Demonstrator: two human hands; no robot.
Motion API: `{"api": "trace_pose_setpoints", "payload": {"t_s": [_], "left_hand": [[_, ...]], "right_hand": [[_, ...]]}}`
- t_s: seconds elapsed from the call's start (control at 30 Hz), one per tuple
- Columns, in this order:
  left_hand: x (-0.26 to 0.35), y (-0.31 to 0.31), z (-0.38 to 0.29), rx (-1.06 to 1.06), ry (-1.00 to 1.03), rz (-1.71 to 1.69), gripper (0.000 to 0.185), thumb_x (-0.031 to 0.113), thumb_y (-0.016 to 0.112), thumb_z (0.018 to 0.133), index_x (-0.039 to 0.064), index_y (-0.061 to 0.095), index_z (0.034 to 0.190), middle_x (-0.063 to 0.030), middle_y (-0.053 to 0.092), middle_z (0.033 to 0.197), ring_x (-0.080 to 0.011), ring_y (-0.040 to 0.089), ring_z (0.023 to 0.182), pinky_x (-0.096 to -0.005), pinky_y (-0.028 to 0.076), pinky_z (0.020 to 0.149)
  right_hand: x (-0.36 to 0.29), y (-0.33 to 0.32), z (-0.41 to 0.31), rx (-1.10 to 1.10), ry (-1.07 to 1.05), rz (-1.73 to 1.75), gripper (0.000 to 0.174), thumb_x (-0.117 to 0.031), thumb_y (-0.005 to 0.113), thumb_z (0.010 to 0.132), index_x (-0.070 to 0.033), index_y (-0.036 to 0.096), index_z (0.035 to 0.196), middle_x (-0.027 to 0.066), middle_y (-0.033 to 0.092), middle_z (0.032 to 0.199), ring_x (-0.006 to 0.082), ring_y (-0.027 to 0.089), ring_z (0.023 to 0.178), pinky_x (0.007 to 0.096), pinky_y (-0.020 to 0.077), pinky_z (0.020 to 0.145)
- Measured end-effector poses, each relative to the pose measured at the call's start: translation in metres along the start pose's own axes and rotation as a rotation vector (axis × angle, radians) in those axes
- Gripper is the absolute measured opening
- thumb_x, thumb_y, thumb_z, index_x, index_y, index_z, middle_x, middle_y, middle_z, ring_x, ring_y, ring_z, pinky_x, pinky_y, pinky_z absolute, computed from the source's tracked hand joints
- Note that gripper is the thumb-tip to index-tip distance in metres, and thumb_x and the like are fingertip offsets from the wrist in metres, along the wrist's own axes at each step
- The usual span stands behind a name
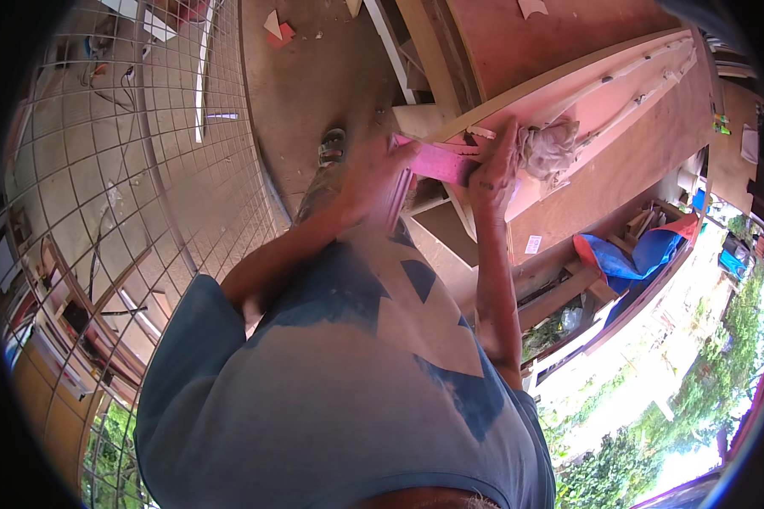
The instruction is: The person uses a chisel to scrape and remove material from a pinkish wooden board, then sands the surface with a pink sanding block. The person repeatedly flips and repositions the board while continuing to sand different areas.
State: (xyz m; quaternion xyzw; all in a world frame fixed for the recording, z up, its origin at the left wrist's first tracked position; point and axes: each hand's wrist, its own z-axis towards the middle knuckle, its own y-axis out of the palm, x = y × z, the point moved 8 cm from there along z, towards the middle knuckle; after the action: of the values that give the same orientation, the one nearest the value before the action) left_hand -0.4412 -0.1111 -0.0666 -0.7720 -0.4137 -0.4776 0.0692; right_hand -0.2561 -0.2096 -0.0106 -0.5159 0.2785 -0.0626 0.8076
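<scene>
My left hand (pixel 382 168) grips one end of a flat pink strip (pixel 438 163), with the thumb on top. A pinkish piece with a lined edge (pixel 391 202) is under the same hand. The palm side of my right hand (pixel 493 175) meets the strip's dark end; its fingers reach up along a curved wooden panel (pixel 611 89) and partly hide their grip. A crumpled pale cloth (pixel 549 149) lies on the panel beside the right fingers. Whitish smears with dark spots run along the panel. Near the hands a thin toothed blade (pixel 461 149) partly shows.
Large reddish plywood sheets (pixel 586 203) lie under and around the panel. Wooden framing (pixel 430 57) stands ahead. A wire mesh fence (pixel 146 127) rises on the left. On the right are a blue and red tarp (pixel 643 254) and timber offcuts. Scraps (pixel 280 33) lie on the floor.
</scene>
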Motion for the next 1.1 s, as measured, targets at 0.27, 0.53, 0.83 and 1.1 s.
{"api": "trace_pose_setpoints", "payload": {"t_s": [0.27,0.53,0.83,1.1], "left_hand": [[-0.018,0.002,-0.022,-0.061,-0.028,-0.104,0.038,0.036,0.060,0.106,0.000,0.070,0.101,-0.0032,0.067,0.073,-0.0086,0.062,0.063,-0.0254,0.048,0.060],[0.019,-0.030,0.023,-0.192,-0.026,-0.073,0.033,0.033,0.067,0.101,0.001,0.071,0.107,-0.0068,0.070,0.086,-0.0124,0.066,0.068,-0.0273,0.053,0.065],[0.031,-0.138,-0.001,-0.170,-0.065,0.052,0.023,0.022,0.077,0.093,0.001,0.071,0.102,-0.0060,0.070,0.086,-0.0144,0.065,0.066,-0.0292,0.052,0.057],[0.021,-0.118,-0.056,-0.089,0.015,0.077,0.023,0.020,0.074,0.095,0.000,0.070,0.104,-0.0060,0.071,0.086,-0.0149,0.065,0.065,-0.0302,0.054,0.059]], "right_hand": [[-0.011,-0.003,-0.012,-0.070,-0.040,-0.020,0.068,0.008,0.048,0.088,0.011,0.033,0.154,0.0337,0.047,0.149,0.0508,0.042,0.142,0.0602,0.0276,0.120],[-0.007,-0.020,0.010,-0.066,0.204,0.209,0.061,0.010,0.046,0.090,0.003,0.044,0.151,0.0290,0.055,0.145,0.0433,0.058,0.127,0.0462,0.0468,0.107],[-0.075,-0.029,0.004,-0.224,-0.008,0.051,0.054,-0.008,0.077,0.084,-0.002,0.062,0.135,0.0188,0.065,0.117,0.0365,0.061,0.110,0.0451,0.0517,0.094],[-0.090,-0.004,-0.013,-0.065,-0.061,0.108,0.022,-0.003,0.072,0.081,-0.002,0.065,0.102,0.0173,0.064,0.099,0.0387,0.064,0.093,0.0483,0.0545,0.077]]}}
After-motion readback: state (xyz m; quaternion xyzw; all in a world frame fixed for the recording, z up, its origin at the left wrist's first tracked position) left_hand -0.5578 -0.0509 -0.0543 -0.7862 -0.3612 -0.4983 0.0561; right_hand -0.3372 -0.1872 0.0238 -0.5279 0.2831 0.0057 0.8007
